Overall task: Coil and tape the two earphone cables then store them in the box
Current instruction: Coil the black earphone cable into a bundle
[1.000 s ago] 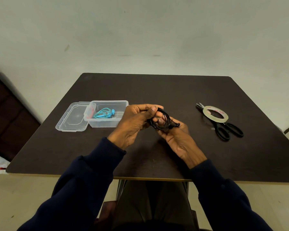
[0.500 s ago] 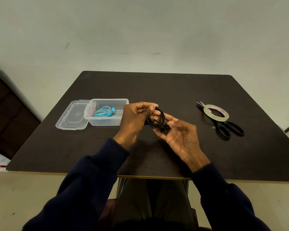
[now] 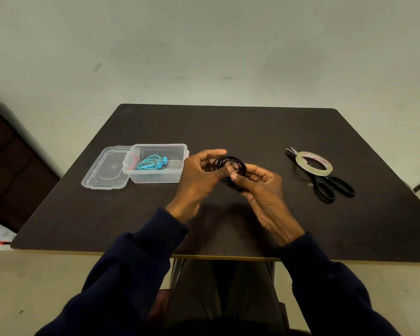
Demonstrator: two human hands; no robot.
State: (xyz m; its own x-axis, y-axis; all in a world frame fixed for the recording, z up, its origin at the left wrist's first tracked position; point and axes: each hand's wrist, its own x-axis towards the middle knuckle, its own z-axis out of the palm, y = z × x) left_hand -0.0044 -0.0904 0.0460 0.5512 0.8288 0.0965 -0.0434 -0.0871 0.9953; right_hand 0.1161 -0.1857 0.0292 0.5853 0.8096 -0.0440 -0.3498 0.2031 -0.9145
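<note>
Here, left hand [image 3: 199,177] and right hand [image 3: 263,190] hold black cable [image 3: 230,158] near box [image 3: 155,177].

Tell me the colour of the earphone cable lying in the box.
The earphone cable in the box is turquoise blue; the head view shows it.

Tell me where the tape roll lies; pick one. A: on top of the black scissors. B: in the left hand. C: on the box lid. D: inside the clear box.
A: the tape roll rests on the black scissors, right of the hands.
</note>
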